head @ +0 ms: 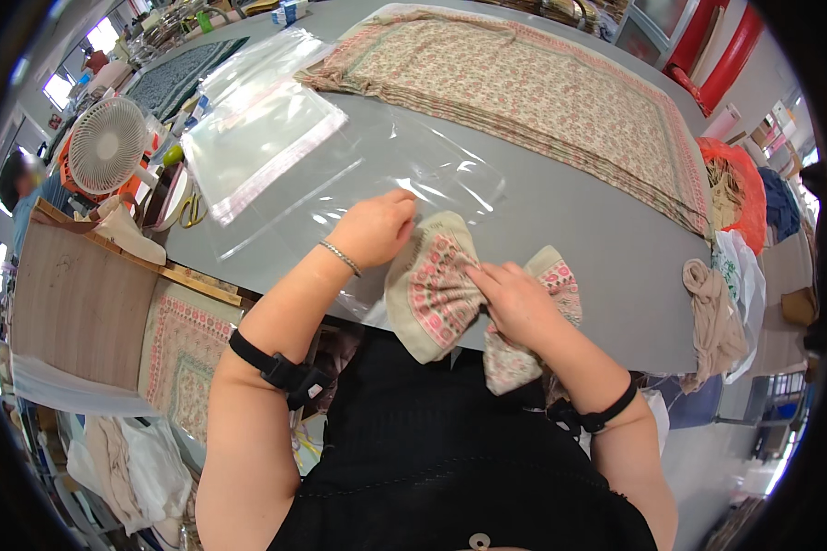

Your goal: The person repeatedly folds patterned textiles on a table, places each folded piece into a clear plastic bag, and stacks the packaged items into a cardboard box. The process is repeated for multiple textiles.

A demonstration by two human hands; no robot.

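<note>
My right hand point(524, 303) grips a patterned scarf point(441, 296) gathered at its middle. Pink motifs and a plain beige border bearing some writing fan out on its left side, and another end point(558, 279) spreads out to the right. Beside the scarf's upper left part is my left hand point(375, 231), its fingers curled in. It is over a clear plastic bag point(441, 162) lying flat on the grey table point(613, 275). Whether those fingers pinch the bag's film cannot be made out.
Across the table lies a stack of matching folded scarves point(524, 82). Clear bags point(262, 144) are piled at the back left, near yellow-handled scissors point(193, 210) and a white fan point(108, 144). A beige cloth point(713, 317) hangs at the right edge. A person point(24, 186) is at far left.
</note>
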